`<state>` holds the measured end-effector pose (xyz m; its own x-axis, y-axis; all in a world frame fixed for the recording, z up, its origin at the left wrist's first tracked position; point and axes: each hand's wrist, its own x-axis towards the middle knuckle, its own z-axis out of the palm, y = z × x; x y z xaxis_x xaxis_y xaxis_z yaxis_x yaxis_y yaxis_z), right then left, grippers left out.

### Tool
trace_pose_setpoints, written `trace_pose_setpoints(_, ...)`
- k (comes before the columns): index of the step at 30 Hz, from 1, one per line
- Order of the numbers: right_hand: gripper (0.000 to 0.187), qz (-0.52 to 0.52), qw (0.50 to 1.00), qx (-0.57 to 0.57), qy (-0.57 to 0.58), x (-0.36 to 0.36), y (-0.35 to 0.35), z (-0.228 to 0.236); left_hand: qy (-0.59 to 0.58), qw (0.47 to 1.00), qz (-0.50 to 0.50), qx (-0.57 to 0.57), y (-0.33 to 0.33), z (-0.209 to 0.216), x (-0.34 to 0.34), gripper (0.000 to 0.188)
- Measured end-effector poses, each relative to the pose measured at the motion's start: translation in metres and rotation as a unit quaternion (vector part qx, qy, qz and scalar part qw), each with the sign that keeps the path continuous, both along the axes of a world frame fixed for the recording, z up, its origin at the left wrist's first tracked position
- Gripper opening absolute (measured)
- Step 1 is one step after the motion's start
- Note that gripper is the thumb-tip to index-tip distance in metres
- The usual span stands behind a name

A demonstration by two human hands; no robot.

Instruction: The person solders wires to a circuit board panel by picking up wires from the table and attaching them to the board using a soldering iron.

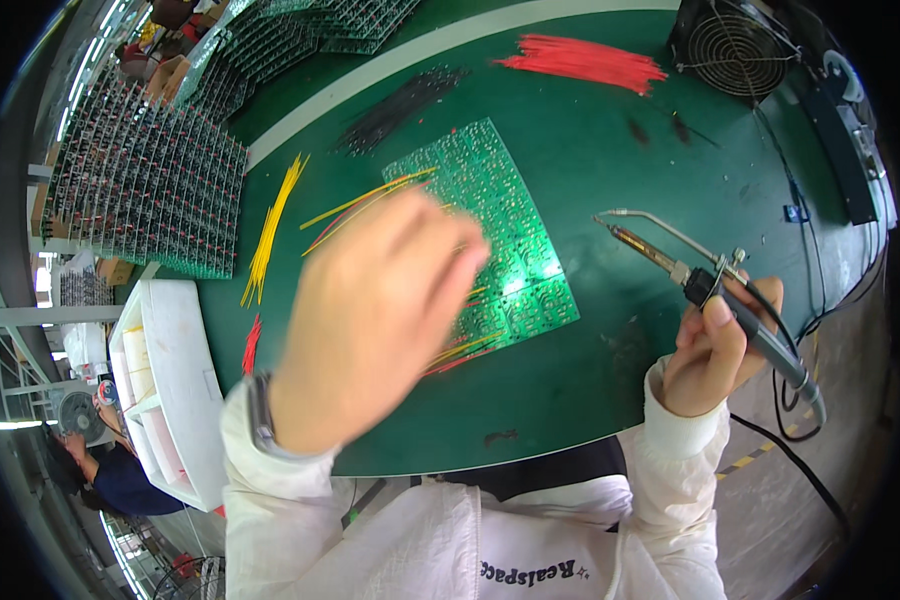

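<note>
A green circuit board panel (535, 245) lies on the green worktop, its surface covered in small solder points. Over its left part is my left hand (380, 290), blurred by motion, with fingers curled together; what they hold, if anything, is hidden. Yellow and red wires (465, 352) stick out from the board on both sides of this hand. To the right, my right hand (715, 350) grips a soldering iron (745, 312) with a thin metal feed tube (660, 222) along it. The iron's tip points up and left, apart from the board.
Bundles of red wires (585, 63), black wires (400, 108) and yellow wires (275, 230) lie around the board. A fan (735, 55) stands at the far right, with cables nearby. At left are stacked circuit boards (140, 180) and a white foam box (185, 350). Another person (135, 480) is beyond.
</note>
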<state>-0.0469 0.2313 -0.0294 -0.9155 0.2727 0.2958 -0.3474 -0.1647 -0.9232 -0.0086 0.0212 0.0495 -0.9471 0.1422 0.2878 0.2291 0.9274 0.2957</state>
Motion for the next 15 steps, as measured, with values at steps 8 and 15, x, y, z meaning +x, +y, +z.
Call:
trace_pose_setpoints(8,0.017,0.003,0.998,0.035,0.052,0.0,-0.006,-0.003,0.082,0.973,-0.207,-0.06,-0.003,-0.043,-0.213,0.014)
trace_pose_setpoints(15,0.023,-0.001,1.0,0.012,0.007,0.001,0.001,-0.013,0.001,0.99,-0.139,0.002,0.049,-0.07,-0.276,0.016)
